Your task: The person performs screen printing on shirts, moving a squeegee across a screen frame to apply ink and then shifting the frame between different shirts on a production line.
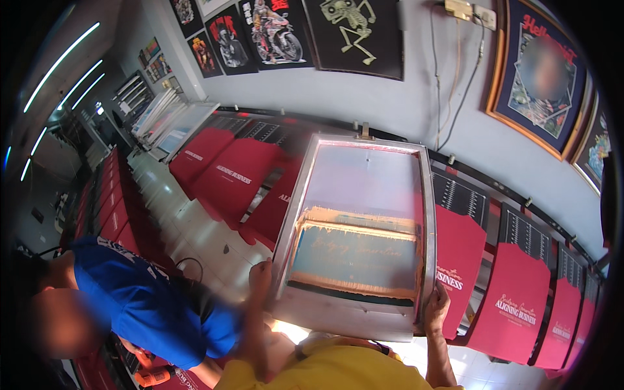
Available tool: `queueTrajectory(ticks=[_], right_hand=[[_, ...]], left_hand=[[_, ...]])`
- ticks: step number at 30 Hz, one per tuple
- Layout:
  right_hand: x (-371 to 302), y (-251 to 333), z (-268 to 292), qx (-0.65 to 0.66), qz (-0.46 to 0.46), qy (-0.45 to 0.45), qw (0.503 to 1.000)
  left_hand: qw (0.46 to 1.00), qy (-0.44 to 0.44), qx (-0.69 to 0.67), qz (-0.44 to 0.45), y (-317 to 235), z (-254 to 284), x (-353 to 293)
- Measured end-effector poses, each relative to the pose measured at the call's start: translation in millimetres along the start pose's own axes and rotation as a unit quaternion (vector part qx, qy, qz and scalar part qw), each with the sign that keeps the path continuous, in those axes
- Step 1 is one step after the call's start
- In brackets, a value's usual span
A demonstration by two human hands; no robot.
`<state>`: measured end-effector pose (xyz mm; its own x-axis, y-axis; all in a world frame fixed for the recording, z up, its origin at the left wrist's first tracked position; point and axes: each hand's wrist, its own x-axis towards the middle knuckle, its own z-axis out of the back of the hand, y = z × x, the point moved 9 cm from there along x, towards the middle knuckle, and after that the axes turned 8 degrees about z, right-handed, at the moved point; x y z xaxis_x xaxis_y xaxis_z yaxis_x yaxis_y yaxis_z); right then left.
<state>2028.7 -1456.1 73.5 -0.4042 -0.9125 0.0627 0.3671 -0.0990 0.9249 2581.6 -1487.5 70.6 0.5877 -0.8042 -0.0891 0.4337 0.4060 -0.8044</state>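
A screen-printing frame (426, 214) with a pale metal border is held tilted in front of me. Its mesh (361, 175) is whitish in the far part, with a blue-green stencil area (354, 257) nearer me, edged by tan-orange ink smears. My left hand (260, 278) is closed at the frame's left side, its fingers partly hidden. On the right side, my right hand (437, 310) wraps round the near end of the border. Beneath and beside the frame lie red shirt pieces (513, 305) with white and gold lettering, spread on slanted printing boards.
A person in a blue shirt (149, 305) bends close on my left, near an orange tool (155, 376). Black boards (526, 227) line a dark rail (520, 198) along the wall. More frames (175, 127) stack at the far left. Another row of red pieces (114, 208) stands across the tiled aisle.
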Motion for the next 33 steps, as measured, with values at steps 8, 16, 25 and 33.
queueTrajectory(ticks=[8,16,25,33], right_hand=[[35.7,18.3,-77.5,0.033,0.038,0.027,0.998],[72.2,46.1,-146.2,-0.016,0.105,0.037,0.994],[120.5,51.4,-183.9,0.043,0.092,0.085,0.991],[155.5,62.2,-200.7,0.059,0.104,0.098,0.988]], left_hand=[[0.999,-0.010,-0.034,0.039,20.5,34.1,44.2],[0.995,-0.033,-0.058,0.079,50.2,61.9,92.0],[0.989,-0.034,-0.061,0.127,26.5,63.7,106.5],[0.986,-0.143,0.028,-0.081,-24.9,58.8,97.6]])
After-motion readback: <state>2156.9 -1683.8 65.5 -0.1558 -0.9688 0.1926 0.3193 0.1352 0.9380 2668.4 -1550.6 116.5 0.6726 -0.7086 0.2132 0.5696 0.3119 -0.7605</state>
